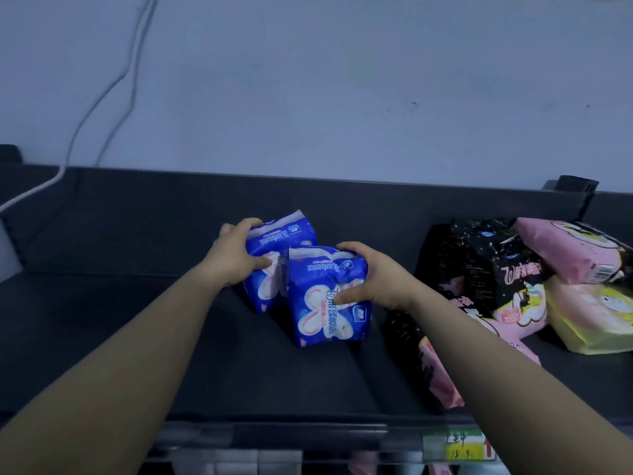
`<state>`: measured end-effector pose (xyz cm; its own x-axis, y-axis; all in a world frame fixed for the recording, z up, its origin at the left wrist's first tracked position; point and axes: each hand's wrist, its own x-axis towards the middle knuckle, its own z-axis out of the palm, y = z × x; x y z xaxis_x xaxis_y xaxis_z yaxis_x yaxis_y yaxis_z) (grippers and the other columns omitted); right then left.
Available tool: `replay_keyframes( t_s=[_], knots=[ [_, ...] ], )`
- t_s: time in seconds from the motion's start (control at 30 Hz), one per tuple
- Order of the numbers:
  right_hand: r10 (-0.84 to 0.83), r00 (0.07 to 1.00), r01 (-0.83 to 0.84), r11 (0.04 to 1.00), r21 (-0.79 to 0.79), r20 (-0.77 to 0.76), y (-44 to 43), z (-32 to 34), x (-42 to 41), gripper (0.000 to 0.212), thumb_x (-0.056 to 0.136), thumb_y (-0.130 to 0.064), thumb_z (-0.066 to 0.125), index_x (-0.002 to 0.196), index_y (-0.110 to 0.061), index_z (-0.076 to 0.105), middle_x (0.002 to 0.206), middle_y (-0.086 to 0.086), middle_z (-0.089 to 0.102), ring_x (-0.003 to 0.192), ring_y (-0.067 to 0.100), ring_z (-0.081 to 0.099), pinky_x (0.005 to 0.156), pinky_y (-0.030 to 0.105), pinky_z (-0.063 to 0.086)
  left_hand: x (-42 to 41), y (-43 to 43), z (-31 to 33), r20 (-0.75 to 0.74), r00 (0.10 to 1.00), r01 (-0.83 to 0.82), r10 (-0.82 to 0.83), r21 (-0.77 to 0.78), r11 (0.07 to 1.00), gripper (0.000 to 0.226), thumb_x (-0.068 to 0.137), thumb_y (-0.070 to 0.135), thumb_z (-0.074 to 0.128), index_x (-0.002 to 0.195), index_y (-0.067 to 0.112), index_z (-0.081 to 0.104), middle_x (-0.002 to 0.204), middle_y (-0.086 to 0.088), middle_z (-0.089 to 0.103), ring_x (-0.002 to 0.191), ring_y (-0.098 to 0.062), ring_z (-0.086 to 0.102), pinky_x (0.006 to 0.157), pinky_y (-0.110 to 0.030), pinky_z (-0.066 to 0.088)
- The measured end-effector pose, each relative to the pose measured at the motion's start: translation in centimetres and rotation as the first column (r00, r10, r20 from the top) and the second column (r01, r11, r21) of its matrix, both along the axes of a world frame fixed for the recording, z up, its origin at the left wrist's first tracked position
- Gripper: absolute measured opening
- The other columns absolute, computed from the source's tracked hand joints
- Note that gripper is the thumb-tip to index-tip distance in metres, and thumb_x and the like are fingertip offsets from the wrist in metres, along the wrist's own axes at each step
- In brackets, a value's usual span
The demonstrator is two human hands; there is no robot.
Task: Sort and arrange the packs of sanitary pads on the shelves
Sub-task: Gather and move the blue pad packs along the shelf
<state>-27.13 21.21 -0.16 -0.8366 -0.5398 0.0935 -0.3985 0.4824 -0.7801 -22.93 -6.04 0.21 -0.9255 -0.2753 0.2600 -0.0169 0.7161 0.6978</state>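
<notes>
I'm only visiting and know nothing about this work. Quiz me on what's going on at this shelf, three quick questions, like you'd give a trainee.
1. True or false: the left hand grips the rear blue pack and the right hand grips the front blue pack.
2. Where does the yellow pack lie? A: at the right of the shelf. B: between the two hands. C: on top of the front blue pack.
3. Fill in: the black packs lie to the ___ of the front blue pack.

Key: 1 true. 2 A. 3 right.
</notes>
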Motion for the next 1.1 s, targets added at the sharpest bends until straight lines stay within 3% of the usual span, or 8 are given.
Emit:
replay_keyframes(
  t_s=[0.23, 0.47, 0.6, 0.73, 0.93, 1.1],
  knots=[
    [0.185, 0.983, -0.185, 0.982, -0.031, -0.018, -2.1, 1.3, 2.8, 0.086, 0.062, -0.017, 0.091, 0.132, -0.037, 0.044, 0.116, -0.008, 0.064, 0.094, 0.011, 0.069, 0.078, 0.038, 0.060, 8.5, -0.9, 1.0, -0.050, 0.975, -0.216, 0.216, 0.000, 0.976, 0.059, 0.082, 0.030, 0.076, 0.133, 0.036, 0.048, 0.119, 0.005, 0.030, 0.117, -0.027, 0.047, 0.100, -0.046, 0.047],
    [0.457, 0.887, -0.458, 0.889, -0.001, -0.071, -4.6, 1.6, 9.0, 0.086, 0.058, -0.019, 0.090, 0.130, -0.038, 0.047, 0.116, -0.010, 0.064, 0.095, 0.009, 0.068, 0.081, 0.036, 0.059, 21.4, 1.4, 0.4, -0.079, 0.862, -0.505, 0.501, -0.040, 0.862, 0.059, 0.083, 0.040, 0.073, 0.136, 0.036, 0.048, 0.119, 0.002, 0.032, 0.120, -0.027, 0.042, 0.102, -0.036, 0.040],
    [0.603, 0.793, -0.605, 0.796, -0.002, -0.089, -6.2, 1.2, 14.8, 0.085, 0.059, -0.019, 0.089, 0.130, -0.038, 0.047, 0.116, -0.012, 0.062, 0.095, 0.008, 0.067, 0.080, 0.034, 0.059, 30.6, 3.0, -0.4, -0.111, 0.731, -0.681, 0.674, -0.040, 0.732, 0.062, 0.079, 0.041, 0.077, 0.135, 0.033, 0.051, 0.115, 0.000, 0.033, 0.118, -0.030, 0.047, 0.108, -0.039, 0.037],
    [0.736, 0.673, -0.739, 0.673, -0.027, -0.077, -7.8, 0.9, 21.9, 0.085, 0.058, -0.019, 0.090, 0.129, -0.039, 0.048, 0.116, -0.011, 0.063, 0.094, 0.008, 0.068, 0.080, 0.034, 0.059, 40.5, 5.9, -0.6, -0.109, 0.569, -0.822, 0.815, -0.036, 0.569, 0.061, 0.081, 0.042, 0.075, 0.136, 0.032, 0.050, 0.123, -0.003, 0.037, 0.118, -0.029, 0.047, 0.103, -0.035, 0.039],
    [0.861, 0.501, -0.865, 0.498, -0.056, -0.081, -10.0, 1.1, 33.5, 0.086, 0.059, -0.015, 0.091, 0.130, -0.035, 0.048, 0.111, -0.011, 0.066, 0.087, 0.003, 0.069, 0.072, 0.024, 0.058, 55.0, 9.5, -0.2, -0.101, 0.336, -0.942, 0.936, -0.023, 0.335, 0.059, 0.080, 0.046, 0.074, 0.133, 0.036, 0.050, 0.117, 0.002, 0.033, 0.119, -0.031, 0.046, 0.101, -0.041, 0.044],
    [0.937, 0.332, -0.943, 0.331, -0.029, -0.110, -12.0, 1.3, 44.6, 0.090, 0.057, -0.016, 0.091, 0.133, -0.035, 0.046, 0.115, -0.009, 0.063, 0.092, 0.006, 0.067, 0.080, 0.030, 0.058, 66.6, 13.2, -0.4, -0.097, 0.117, -0.993, 0.988, -0.025, 0.115, 0.059, 0.082, 0.047, 0.072, 0.134, 0.035, 0.049, 0.128, -0.004, 0.036, 0.121, -0.032, 0.043, 0.096, -0.040, 0.045]
  ],
)
